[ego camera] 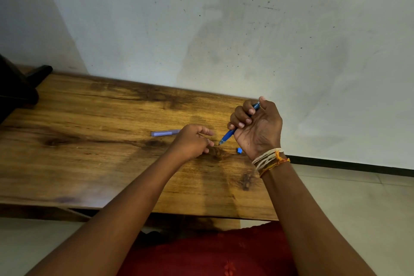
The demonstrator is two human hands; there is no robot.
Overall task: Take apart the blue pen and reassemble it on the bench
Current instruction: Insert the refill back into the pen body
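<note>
My right hand (257,126) grips the blue pen body (228,135) in a fist, above the right end of the wooden bench (89,141). The pen slants with its tip down and to the left. My left hand (193,141) hovers just left of the tip with its fingers loosely curled and pointing toward the pen, and I see nothing in it. A pale purple pen cap (164,133) lies flat on the bench behind the left hand. A small blue piece (239,150) rests on the bench below my right hand.
The bench stands against a white wall, and its right end is just past my right hand. A dark object (20,87) sits at the far left end. Tiled floor lies to the right and red cloth covers my lap (212,253).
</note>
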